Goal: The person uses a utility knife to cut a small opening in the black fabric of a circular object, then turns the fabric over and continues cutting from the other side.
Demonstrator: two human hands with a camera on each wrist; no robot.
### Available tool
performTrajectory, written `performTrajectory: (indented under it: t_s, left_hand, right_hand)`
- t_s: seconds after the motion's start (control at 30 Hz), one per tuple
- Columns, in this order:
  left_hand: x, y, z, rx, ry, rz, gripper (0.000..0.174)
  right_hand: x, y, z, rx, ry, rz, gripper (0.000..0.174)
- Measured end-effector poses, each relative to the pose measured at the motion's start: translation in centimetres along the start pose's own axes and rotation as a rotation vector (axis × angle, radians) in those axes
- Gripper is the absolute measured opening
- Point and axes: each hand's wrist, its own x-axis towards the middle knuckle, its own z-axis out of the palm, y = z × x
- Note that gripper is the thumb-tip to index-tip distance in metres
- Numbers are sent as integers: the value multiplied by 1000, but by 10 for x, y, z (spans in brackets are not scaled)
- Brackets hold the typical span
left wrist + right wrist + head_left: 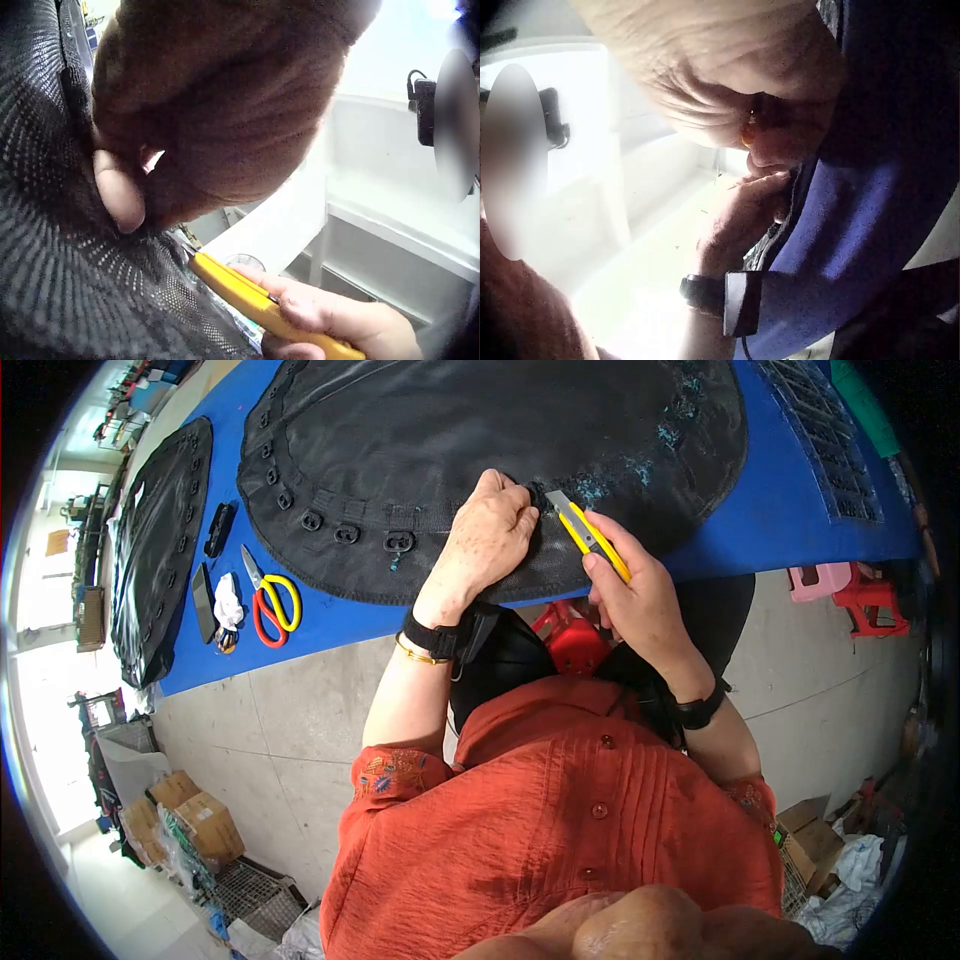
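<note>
A large black mesh panel (450,440) with a rounded outline lies over the blue table. Along its near border run several black plastic buckles (398,541). My left hand (490,532) is on that border with curled fingers, and in the left wrist view its thumb (120,191) pinches the mesh (90,292). My right hand (640,592) grips a yellow utility knife (592,538). Its bare blade (557,501) points at the mesh just right of my left fingers. In the right wrist view the right hand (735,67) hides most of the knife.
Scissors (270,600) with red and yellow handles lie on the blue table (330,622) at left, near a dark flat case (203,603) and a white crumpled piece (228,602). A second black panel (160,550) is further left. A wire rack (820,440) stands at right.
</note>
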Motion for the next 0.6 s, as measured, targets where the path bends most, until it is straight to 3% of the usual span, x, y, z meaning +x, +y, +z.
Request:
performTrajectory:
  t_s: [0.23,0.6]
  left_hand:
    - [-2,-1,2,-20,23,7,14]
    - [-1,3,1,-24,19,-3,13]
  right_hand:
    - [8,6,3,-101,28,-113,44]
    - [4,2,-1,-4,-36,-41,44]
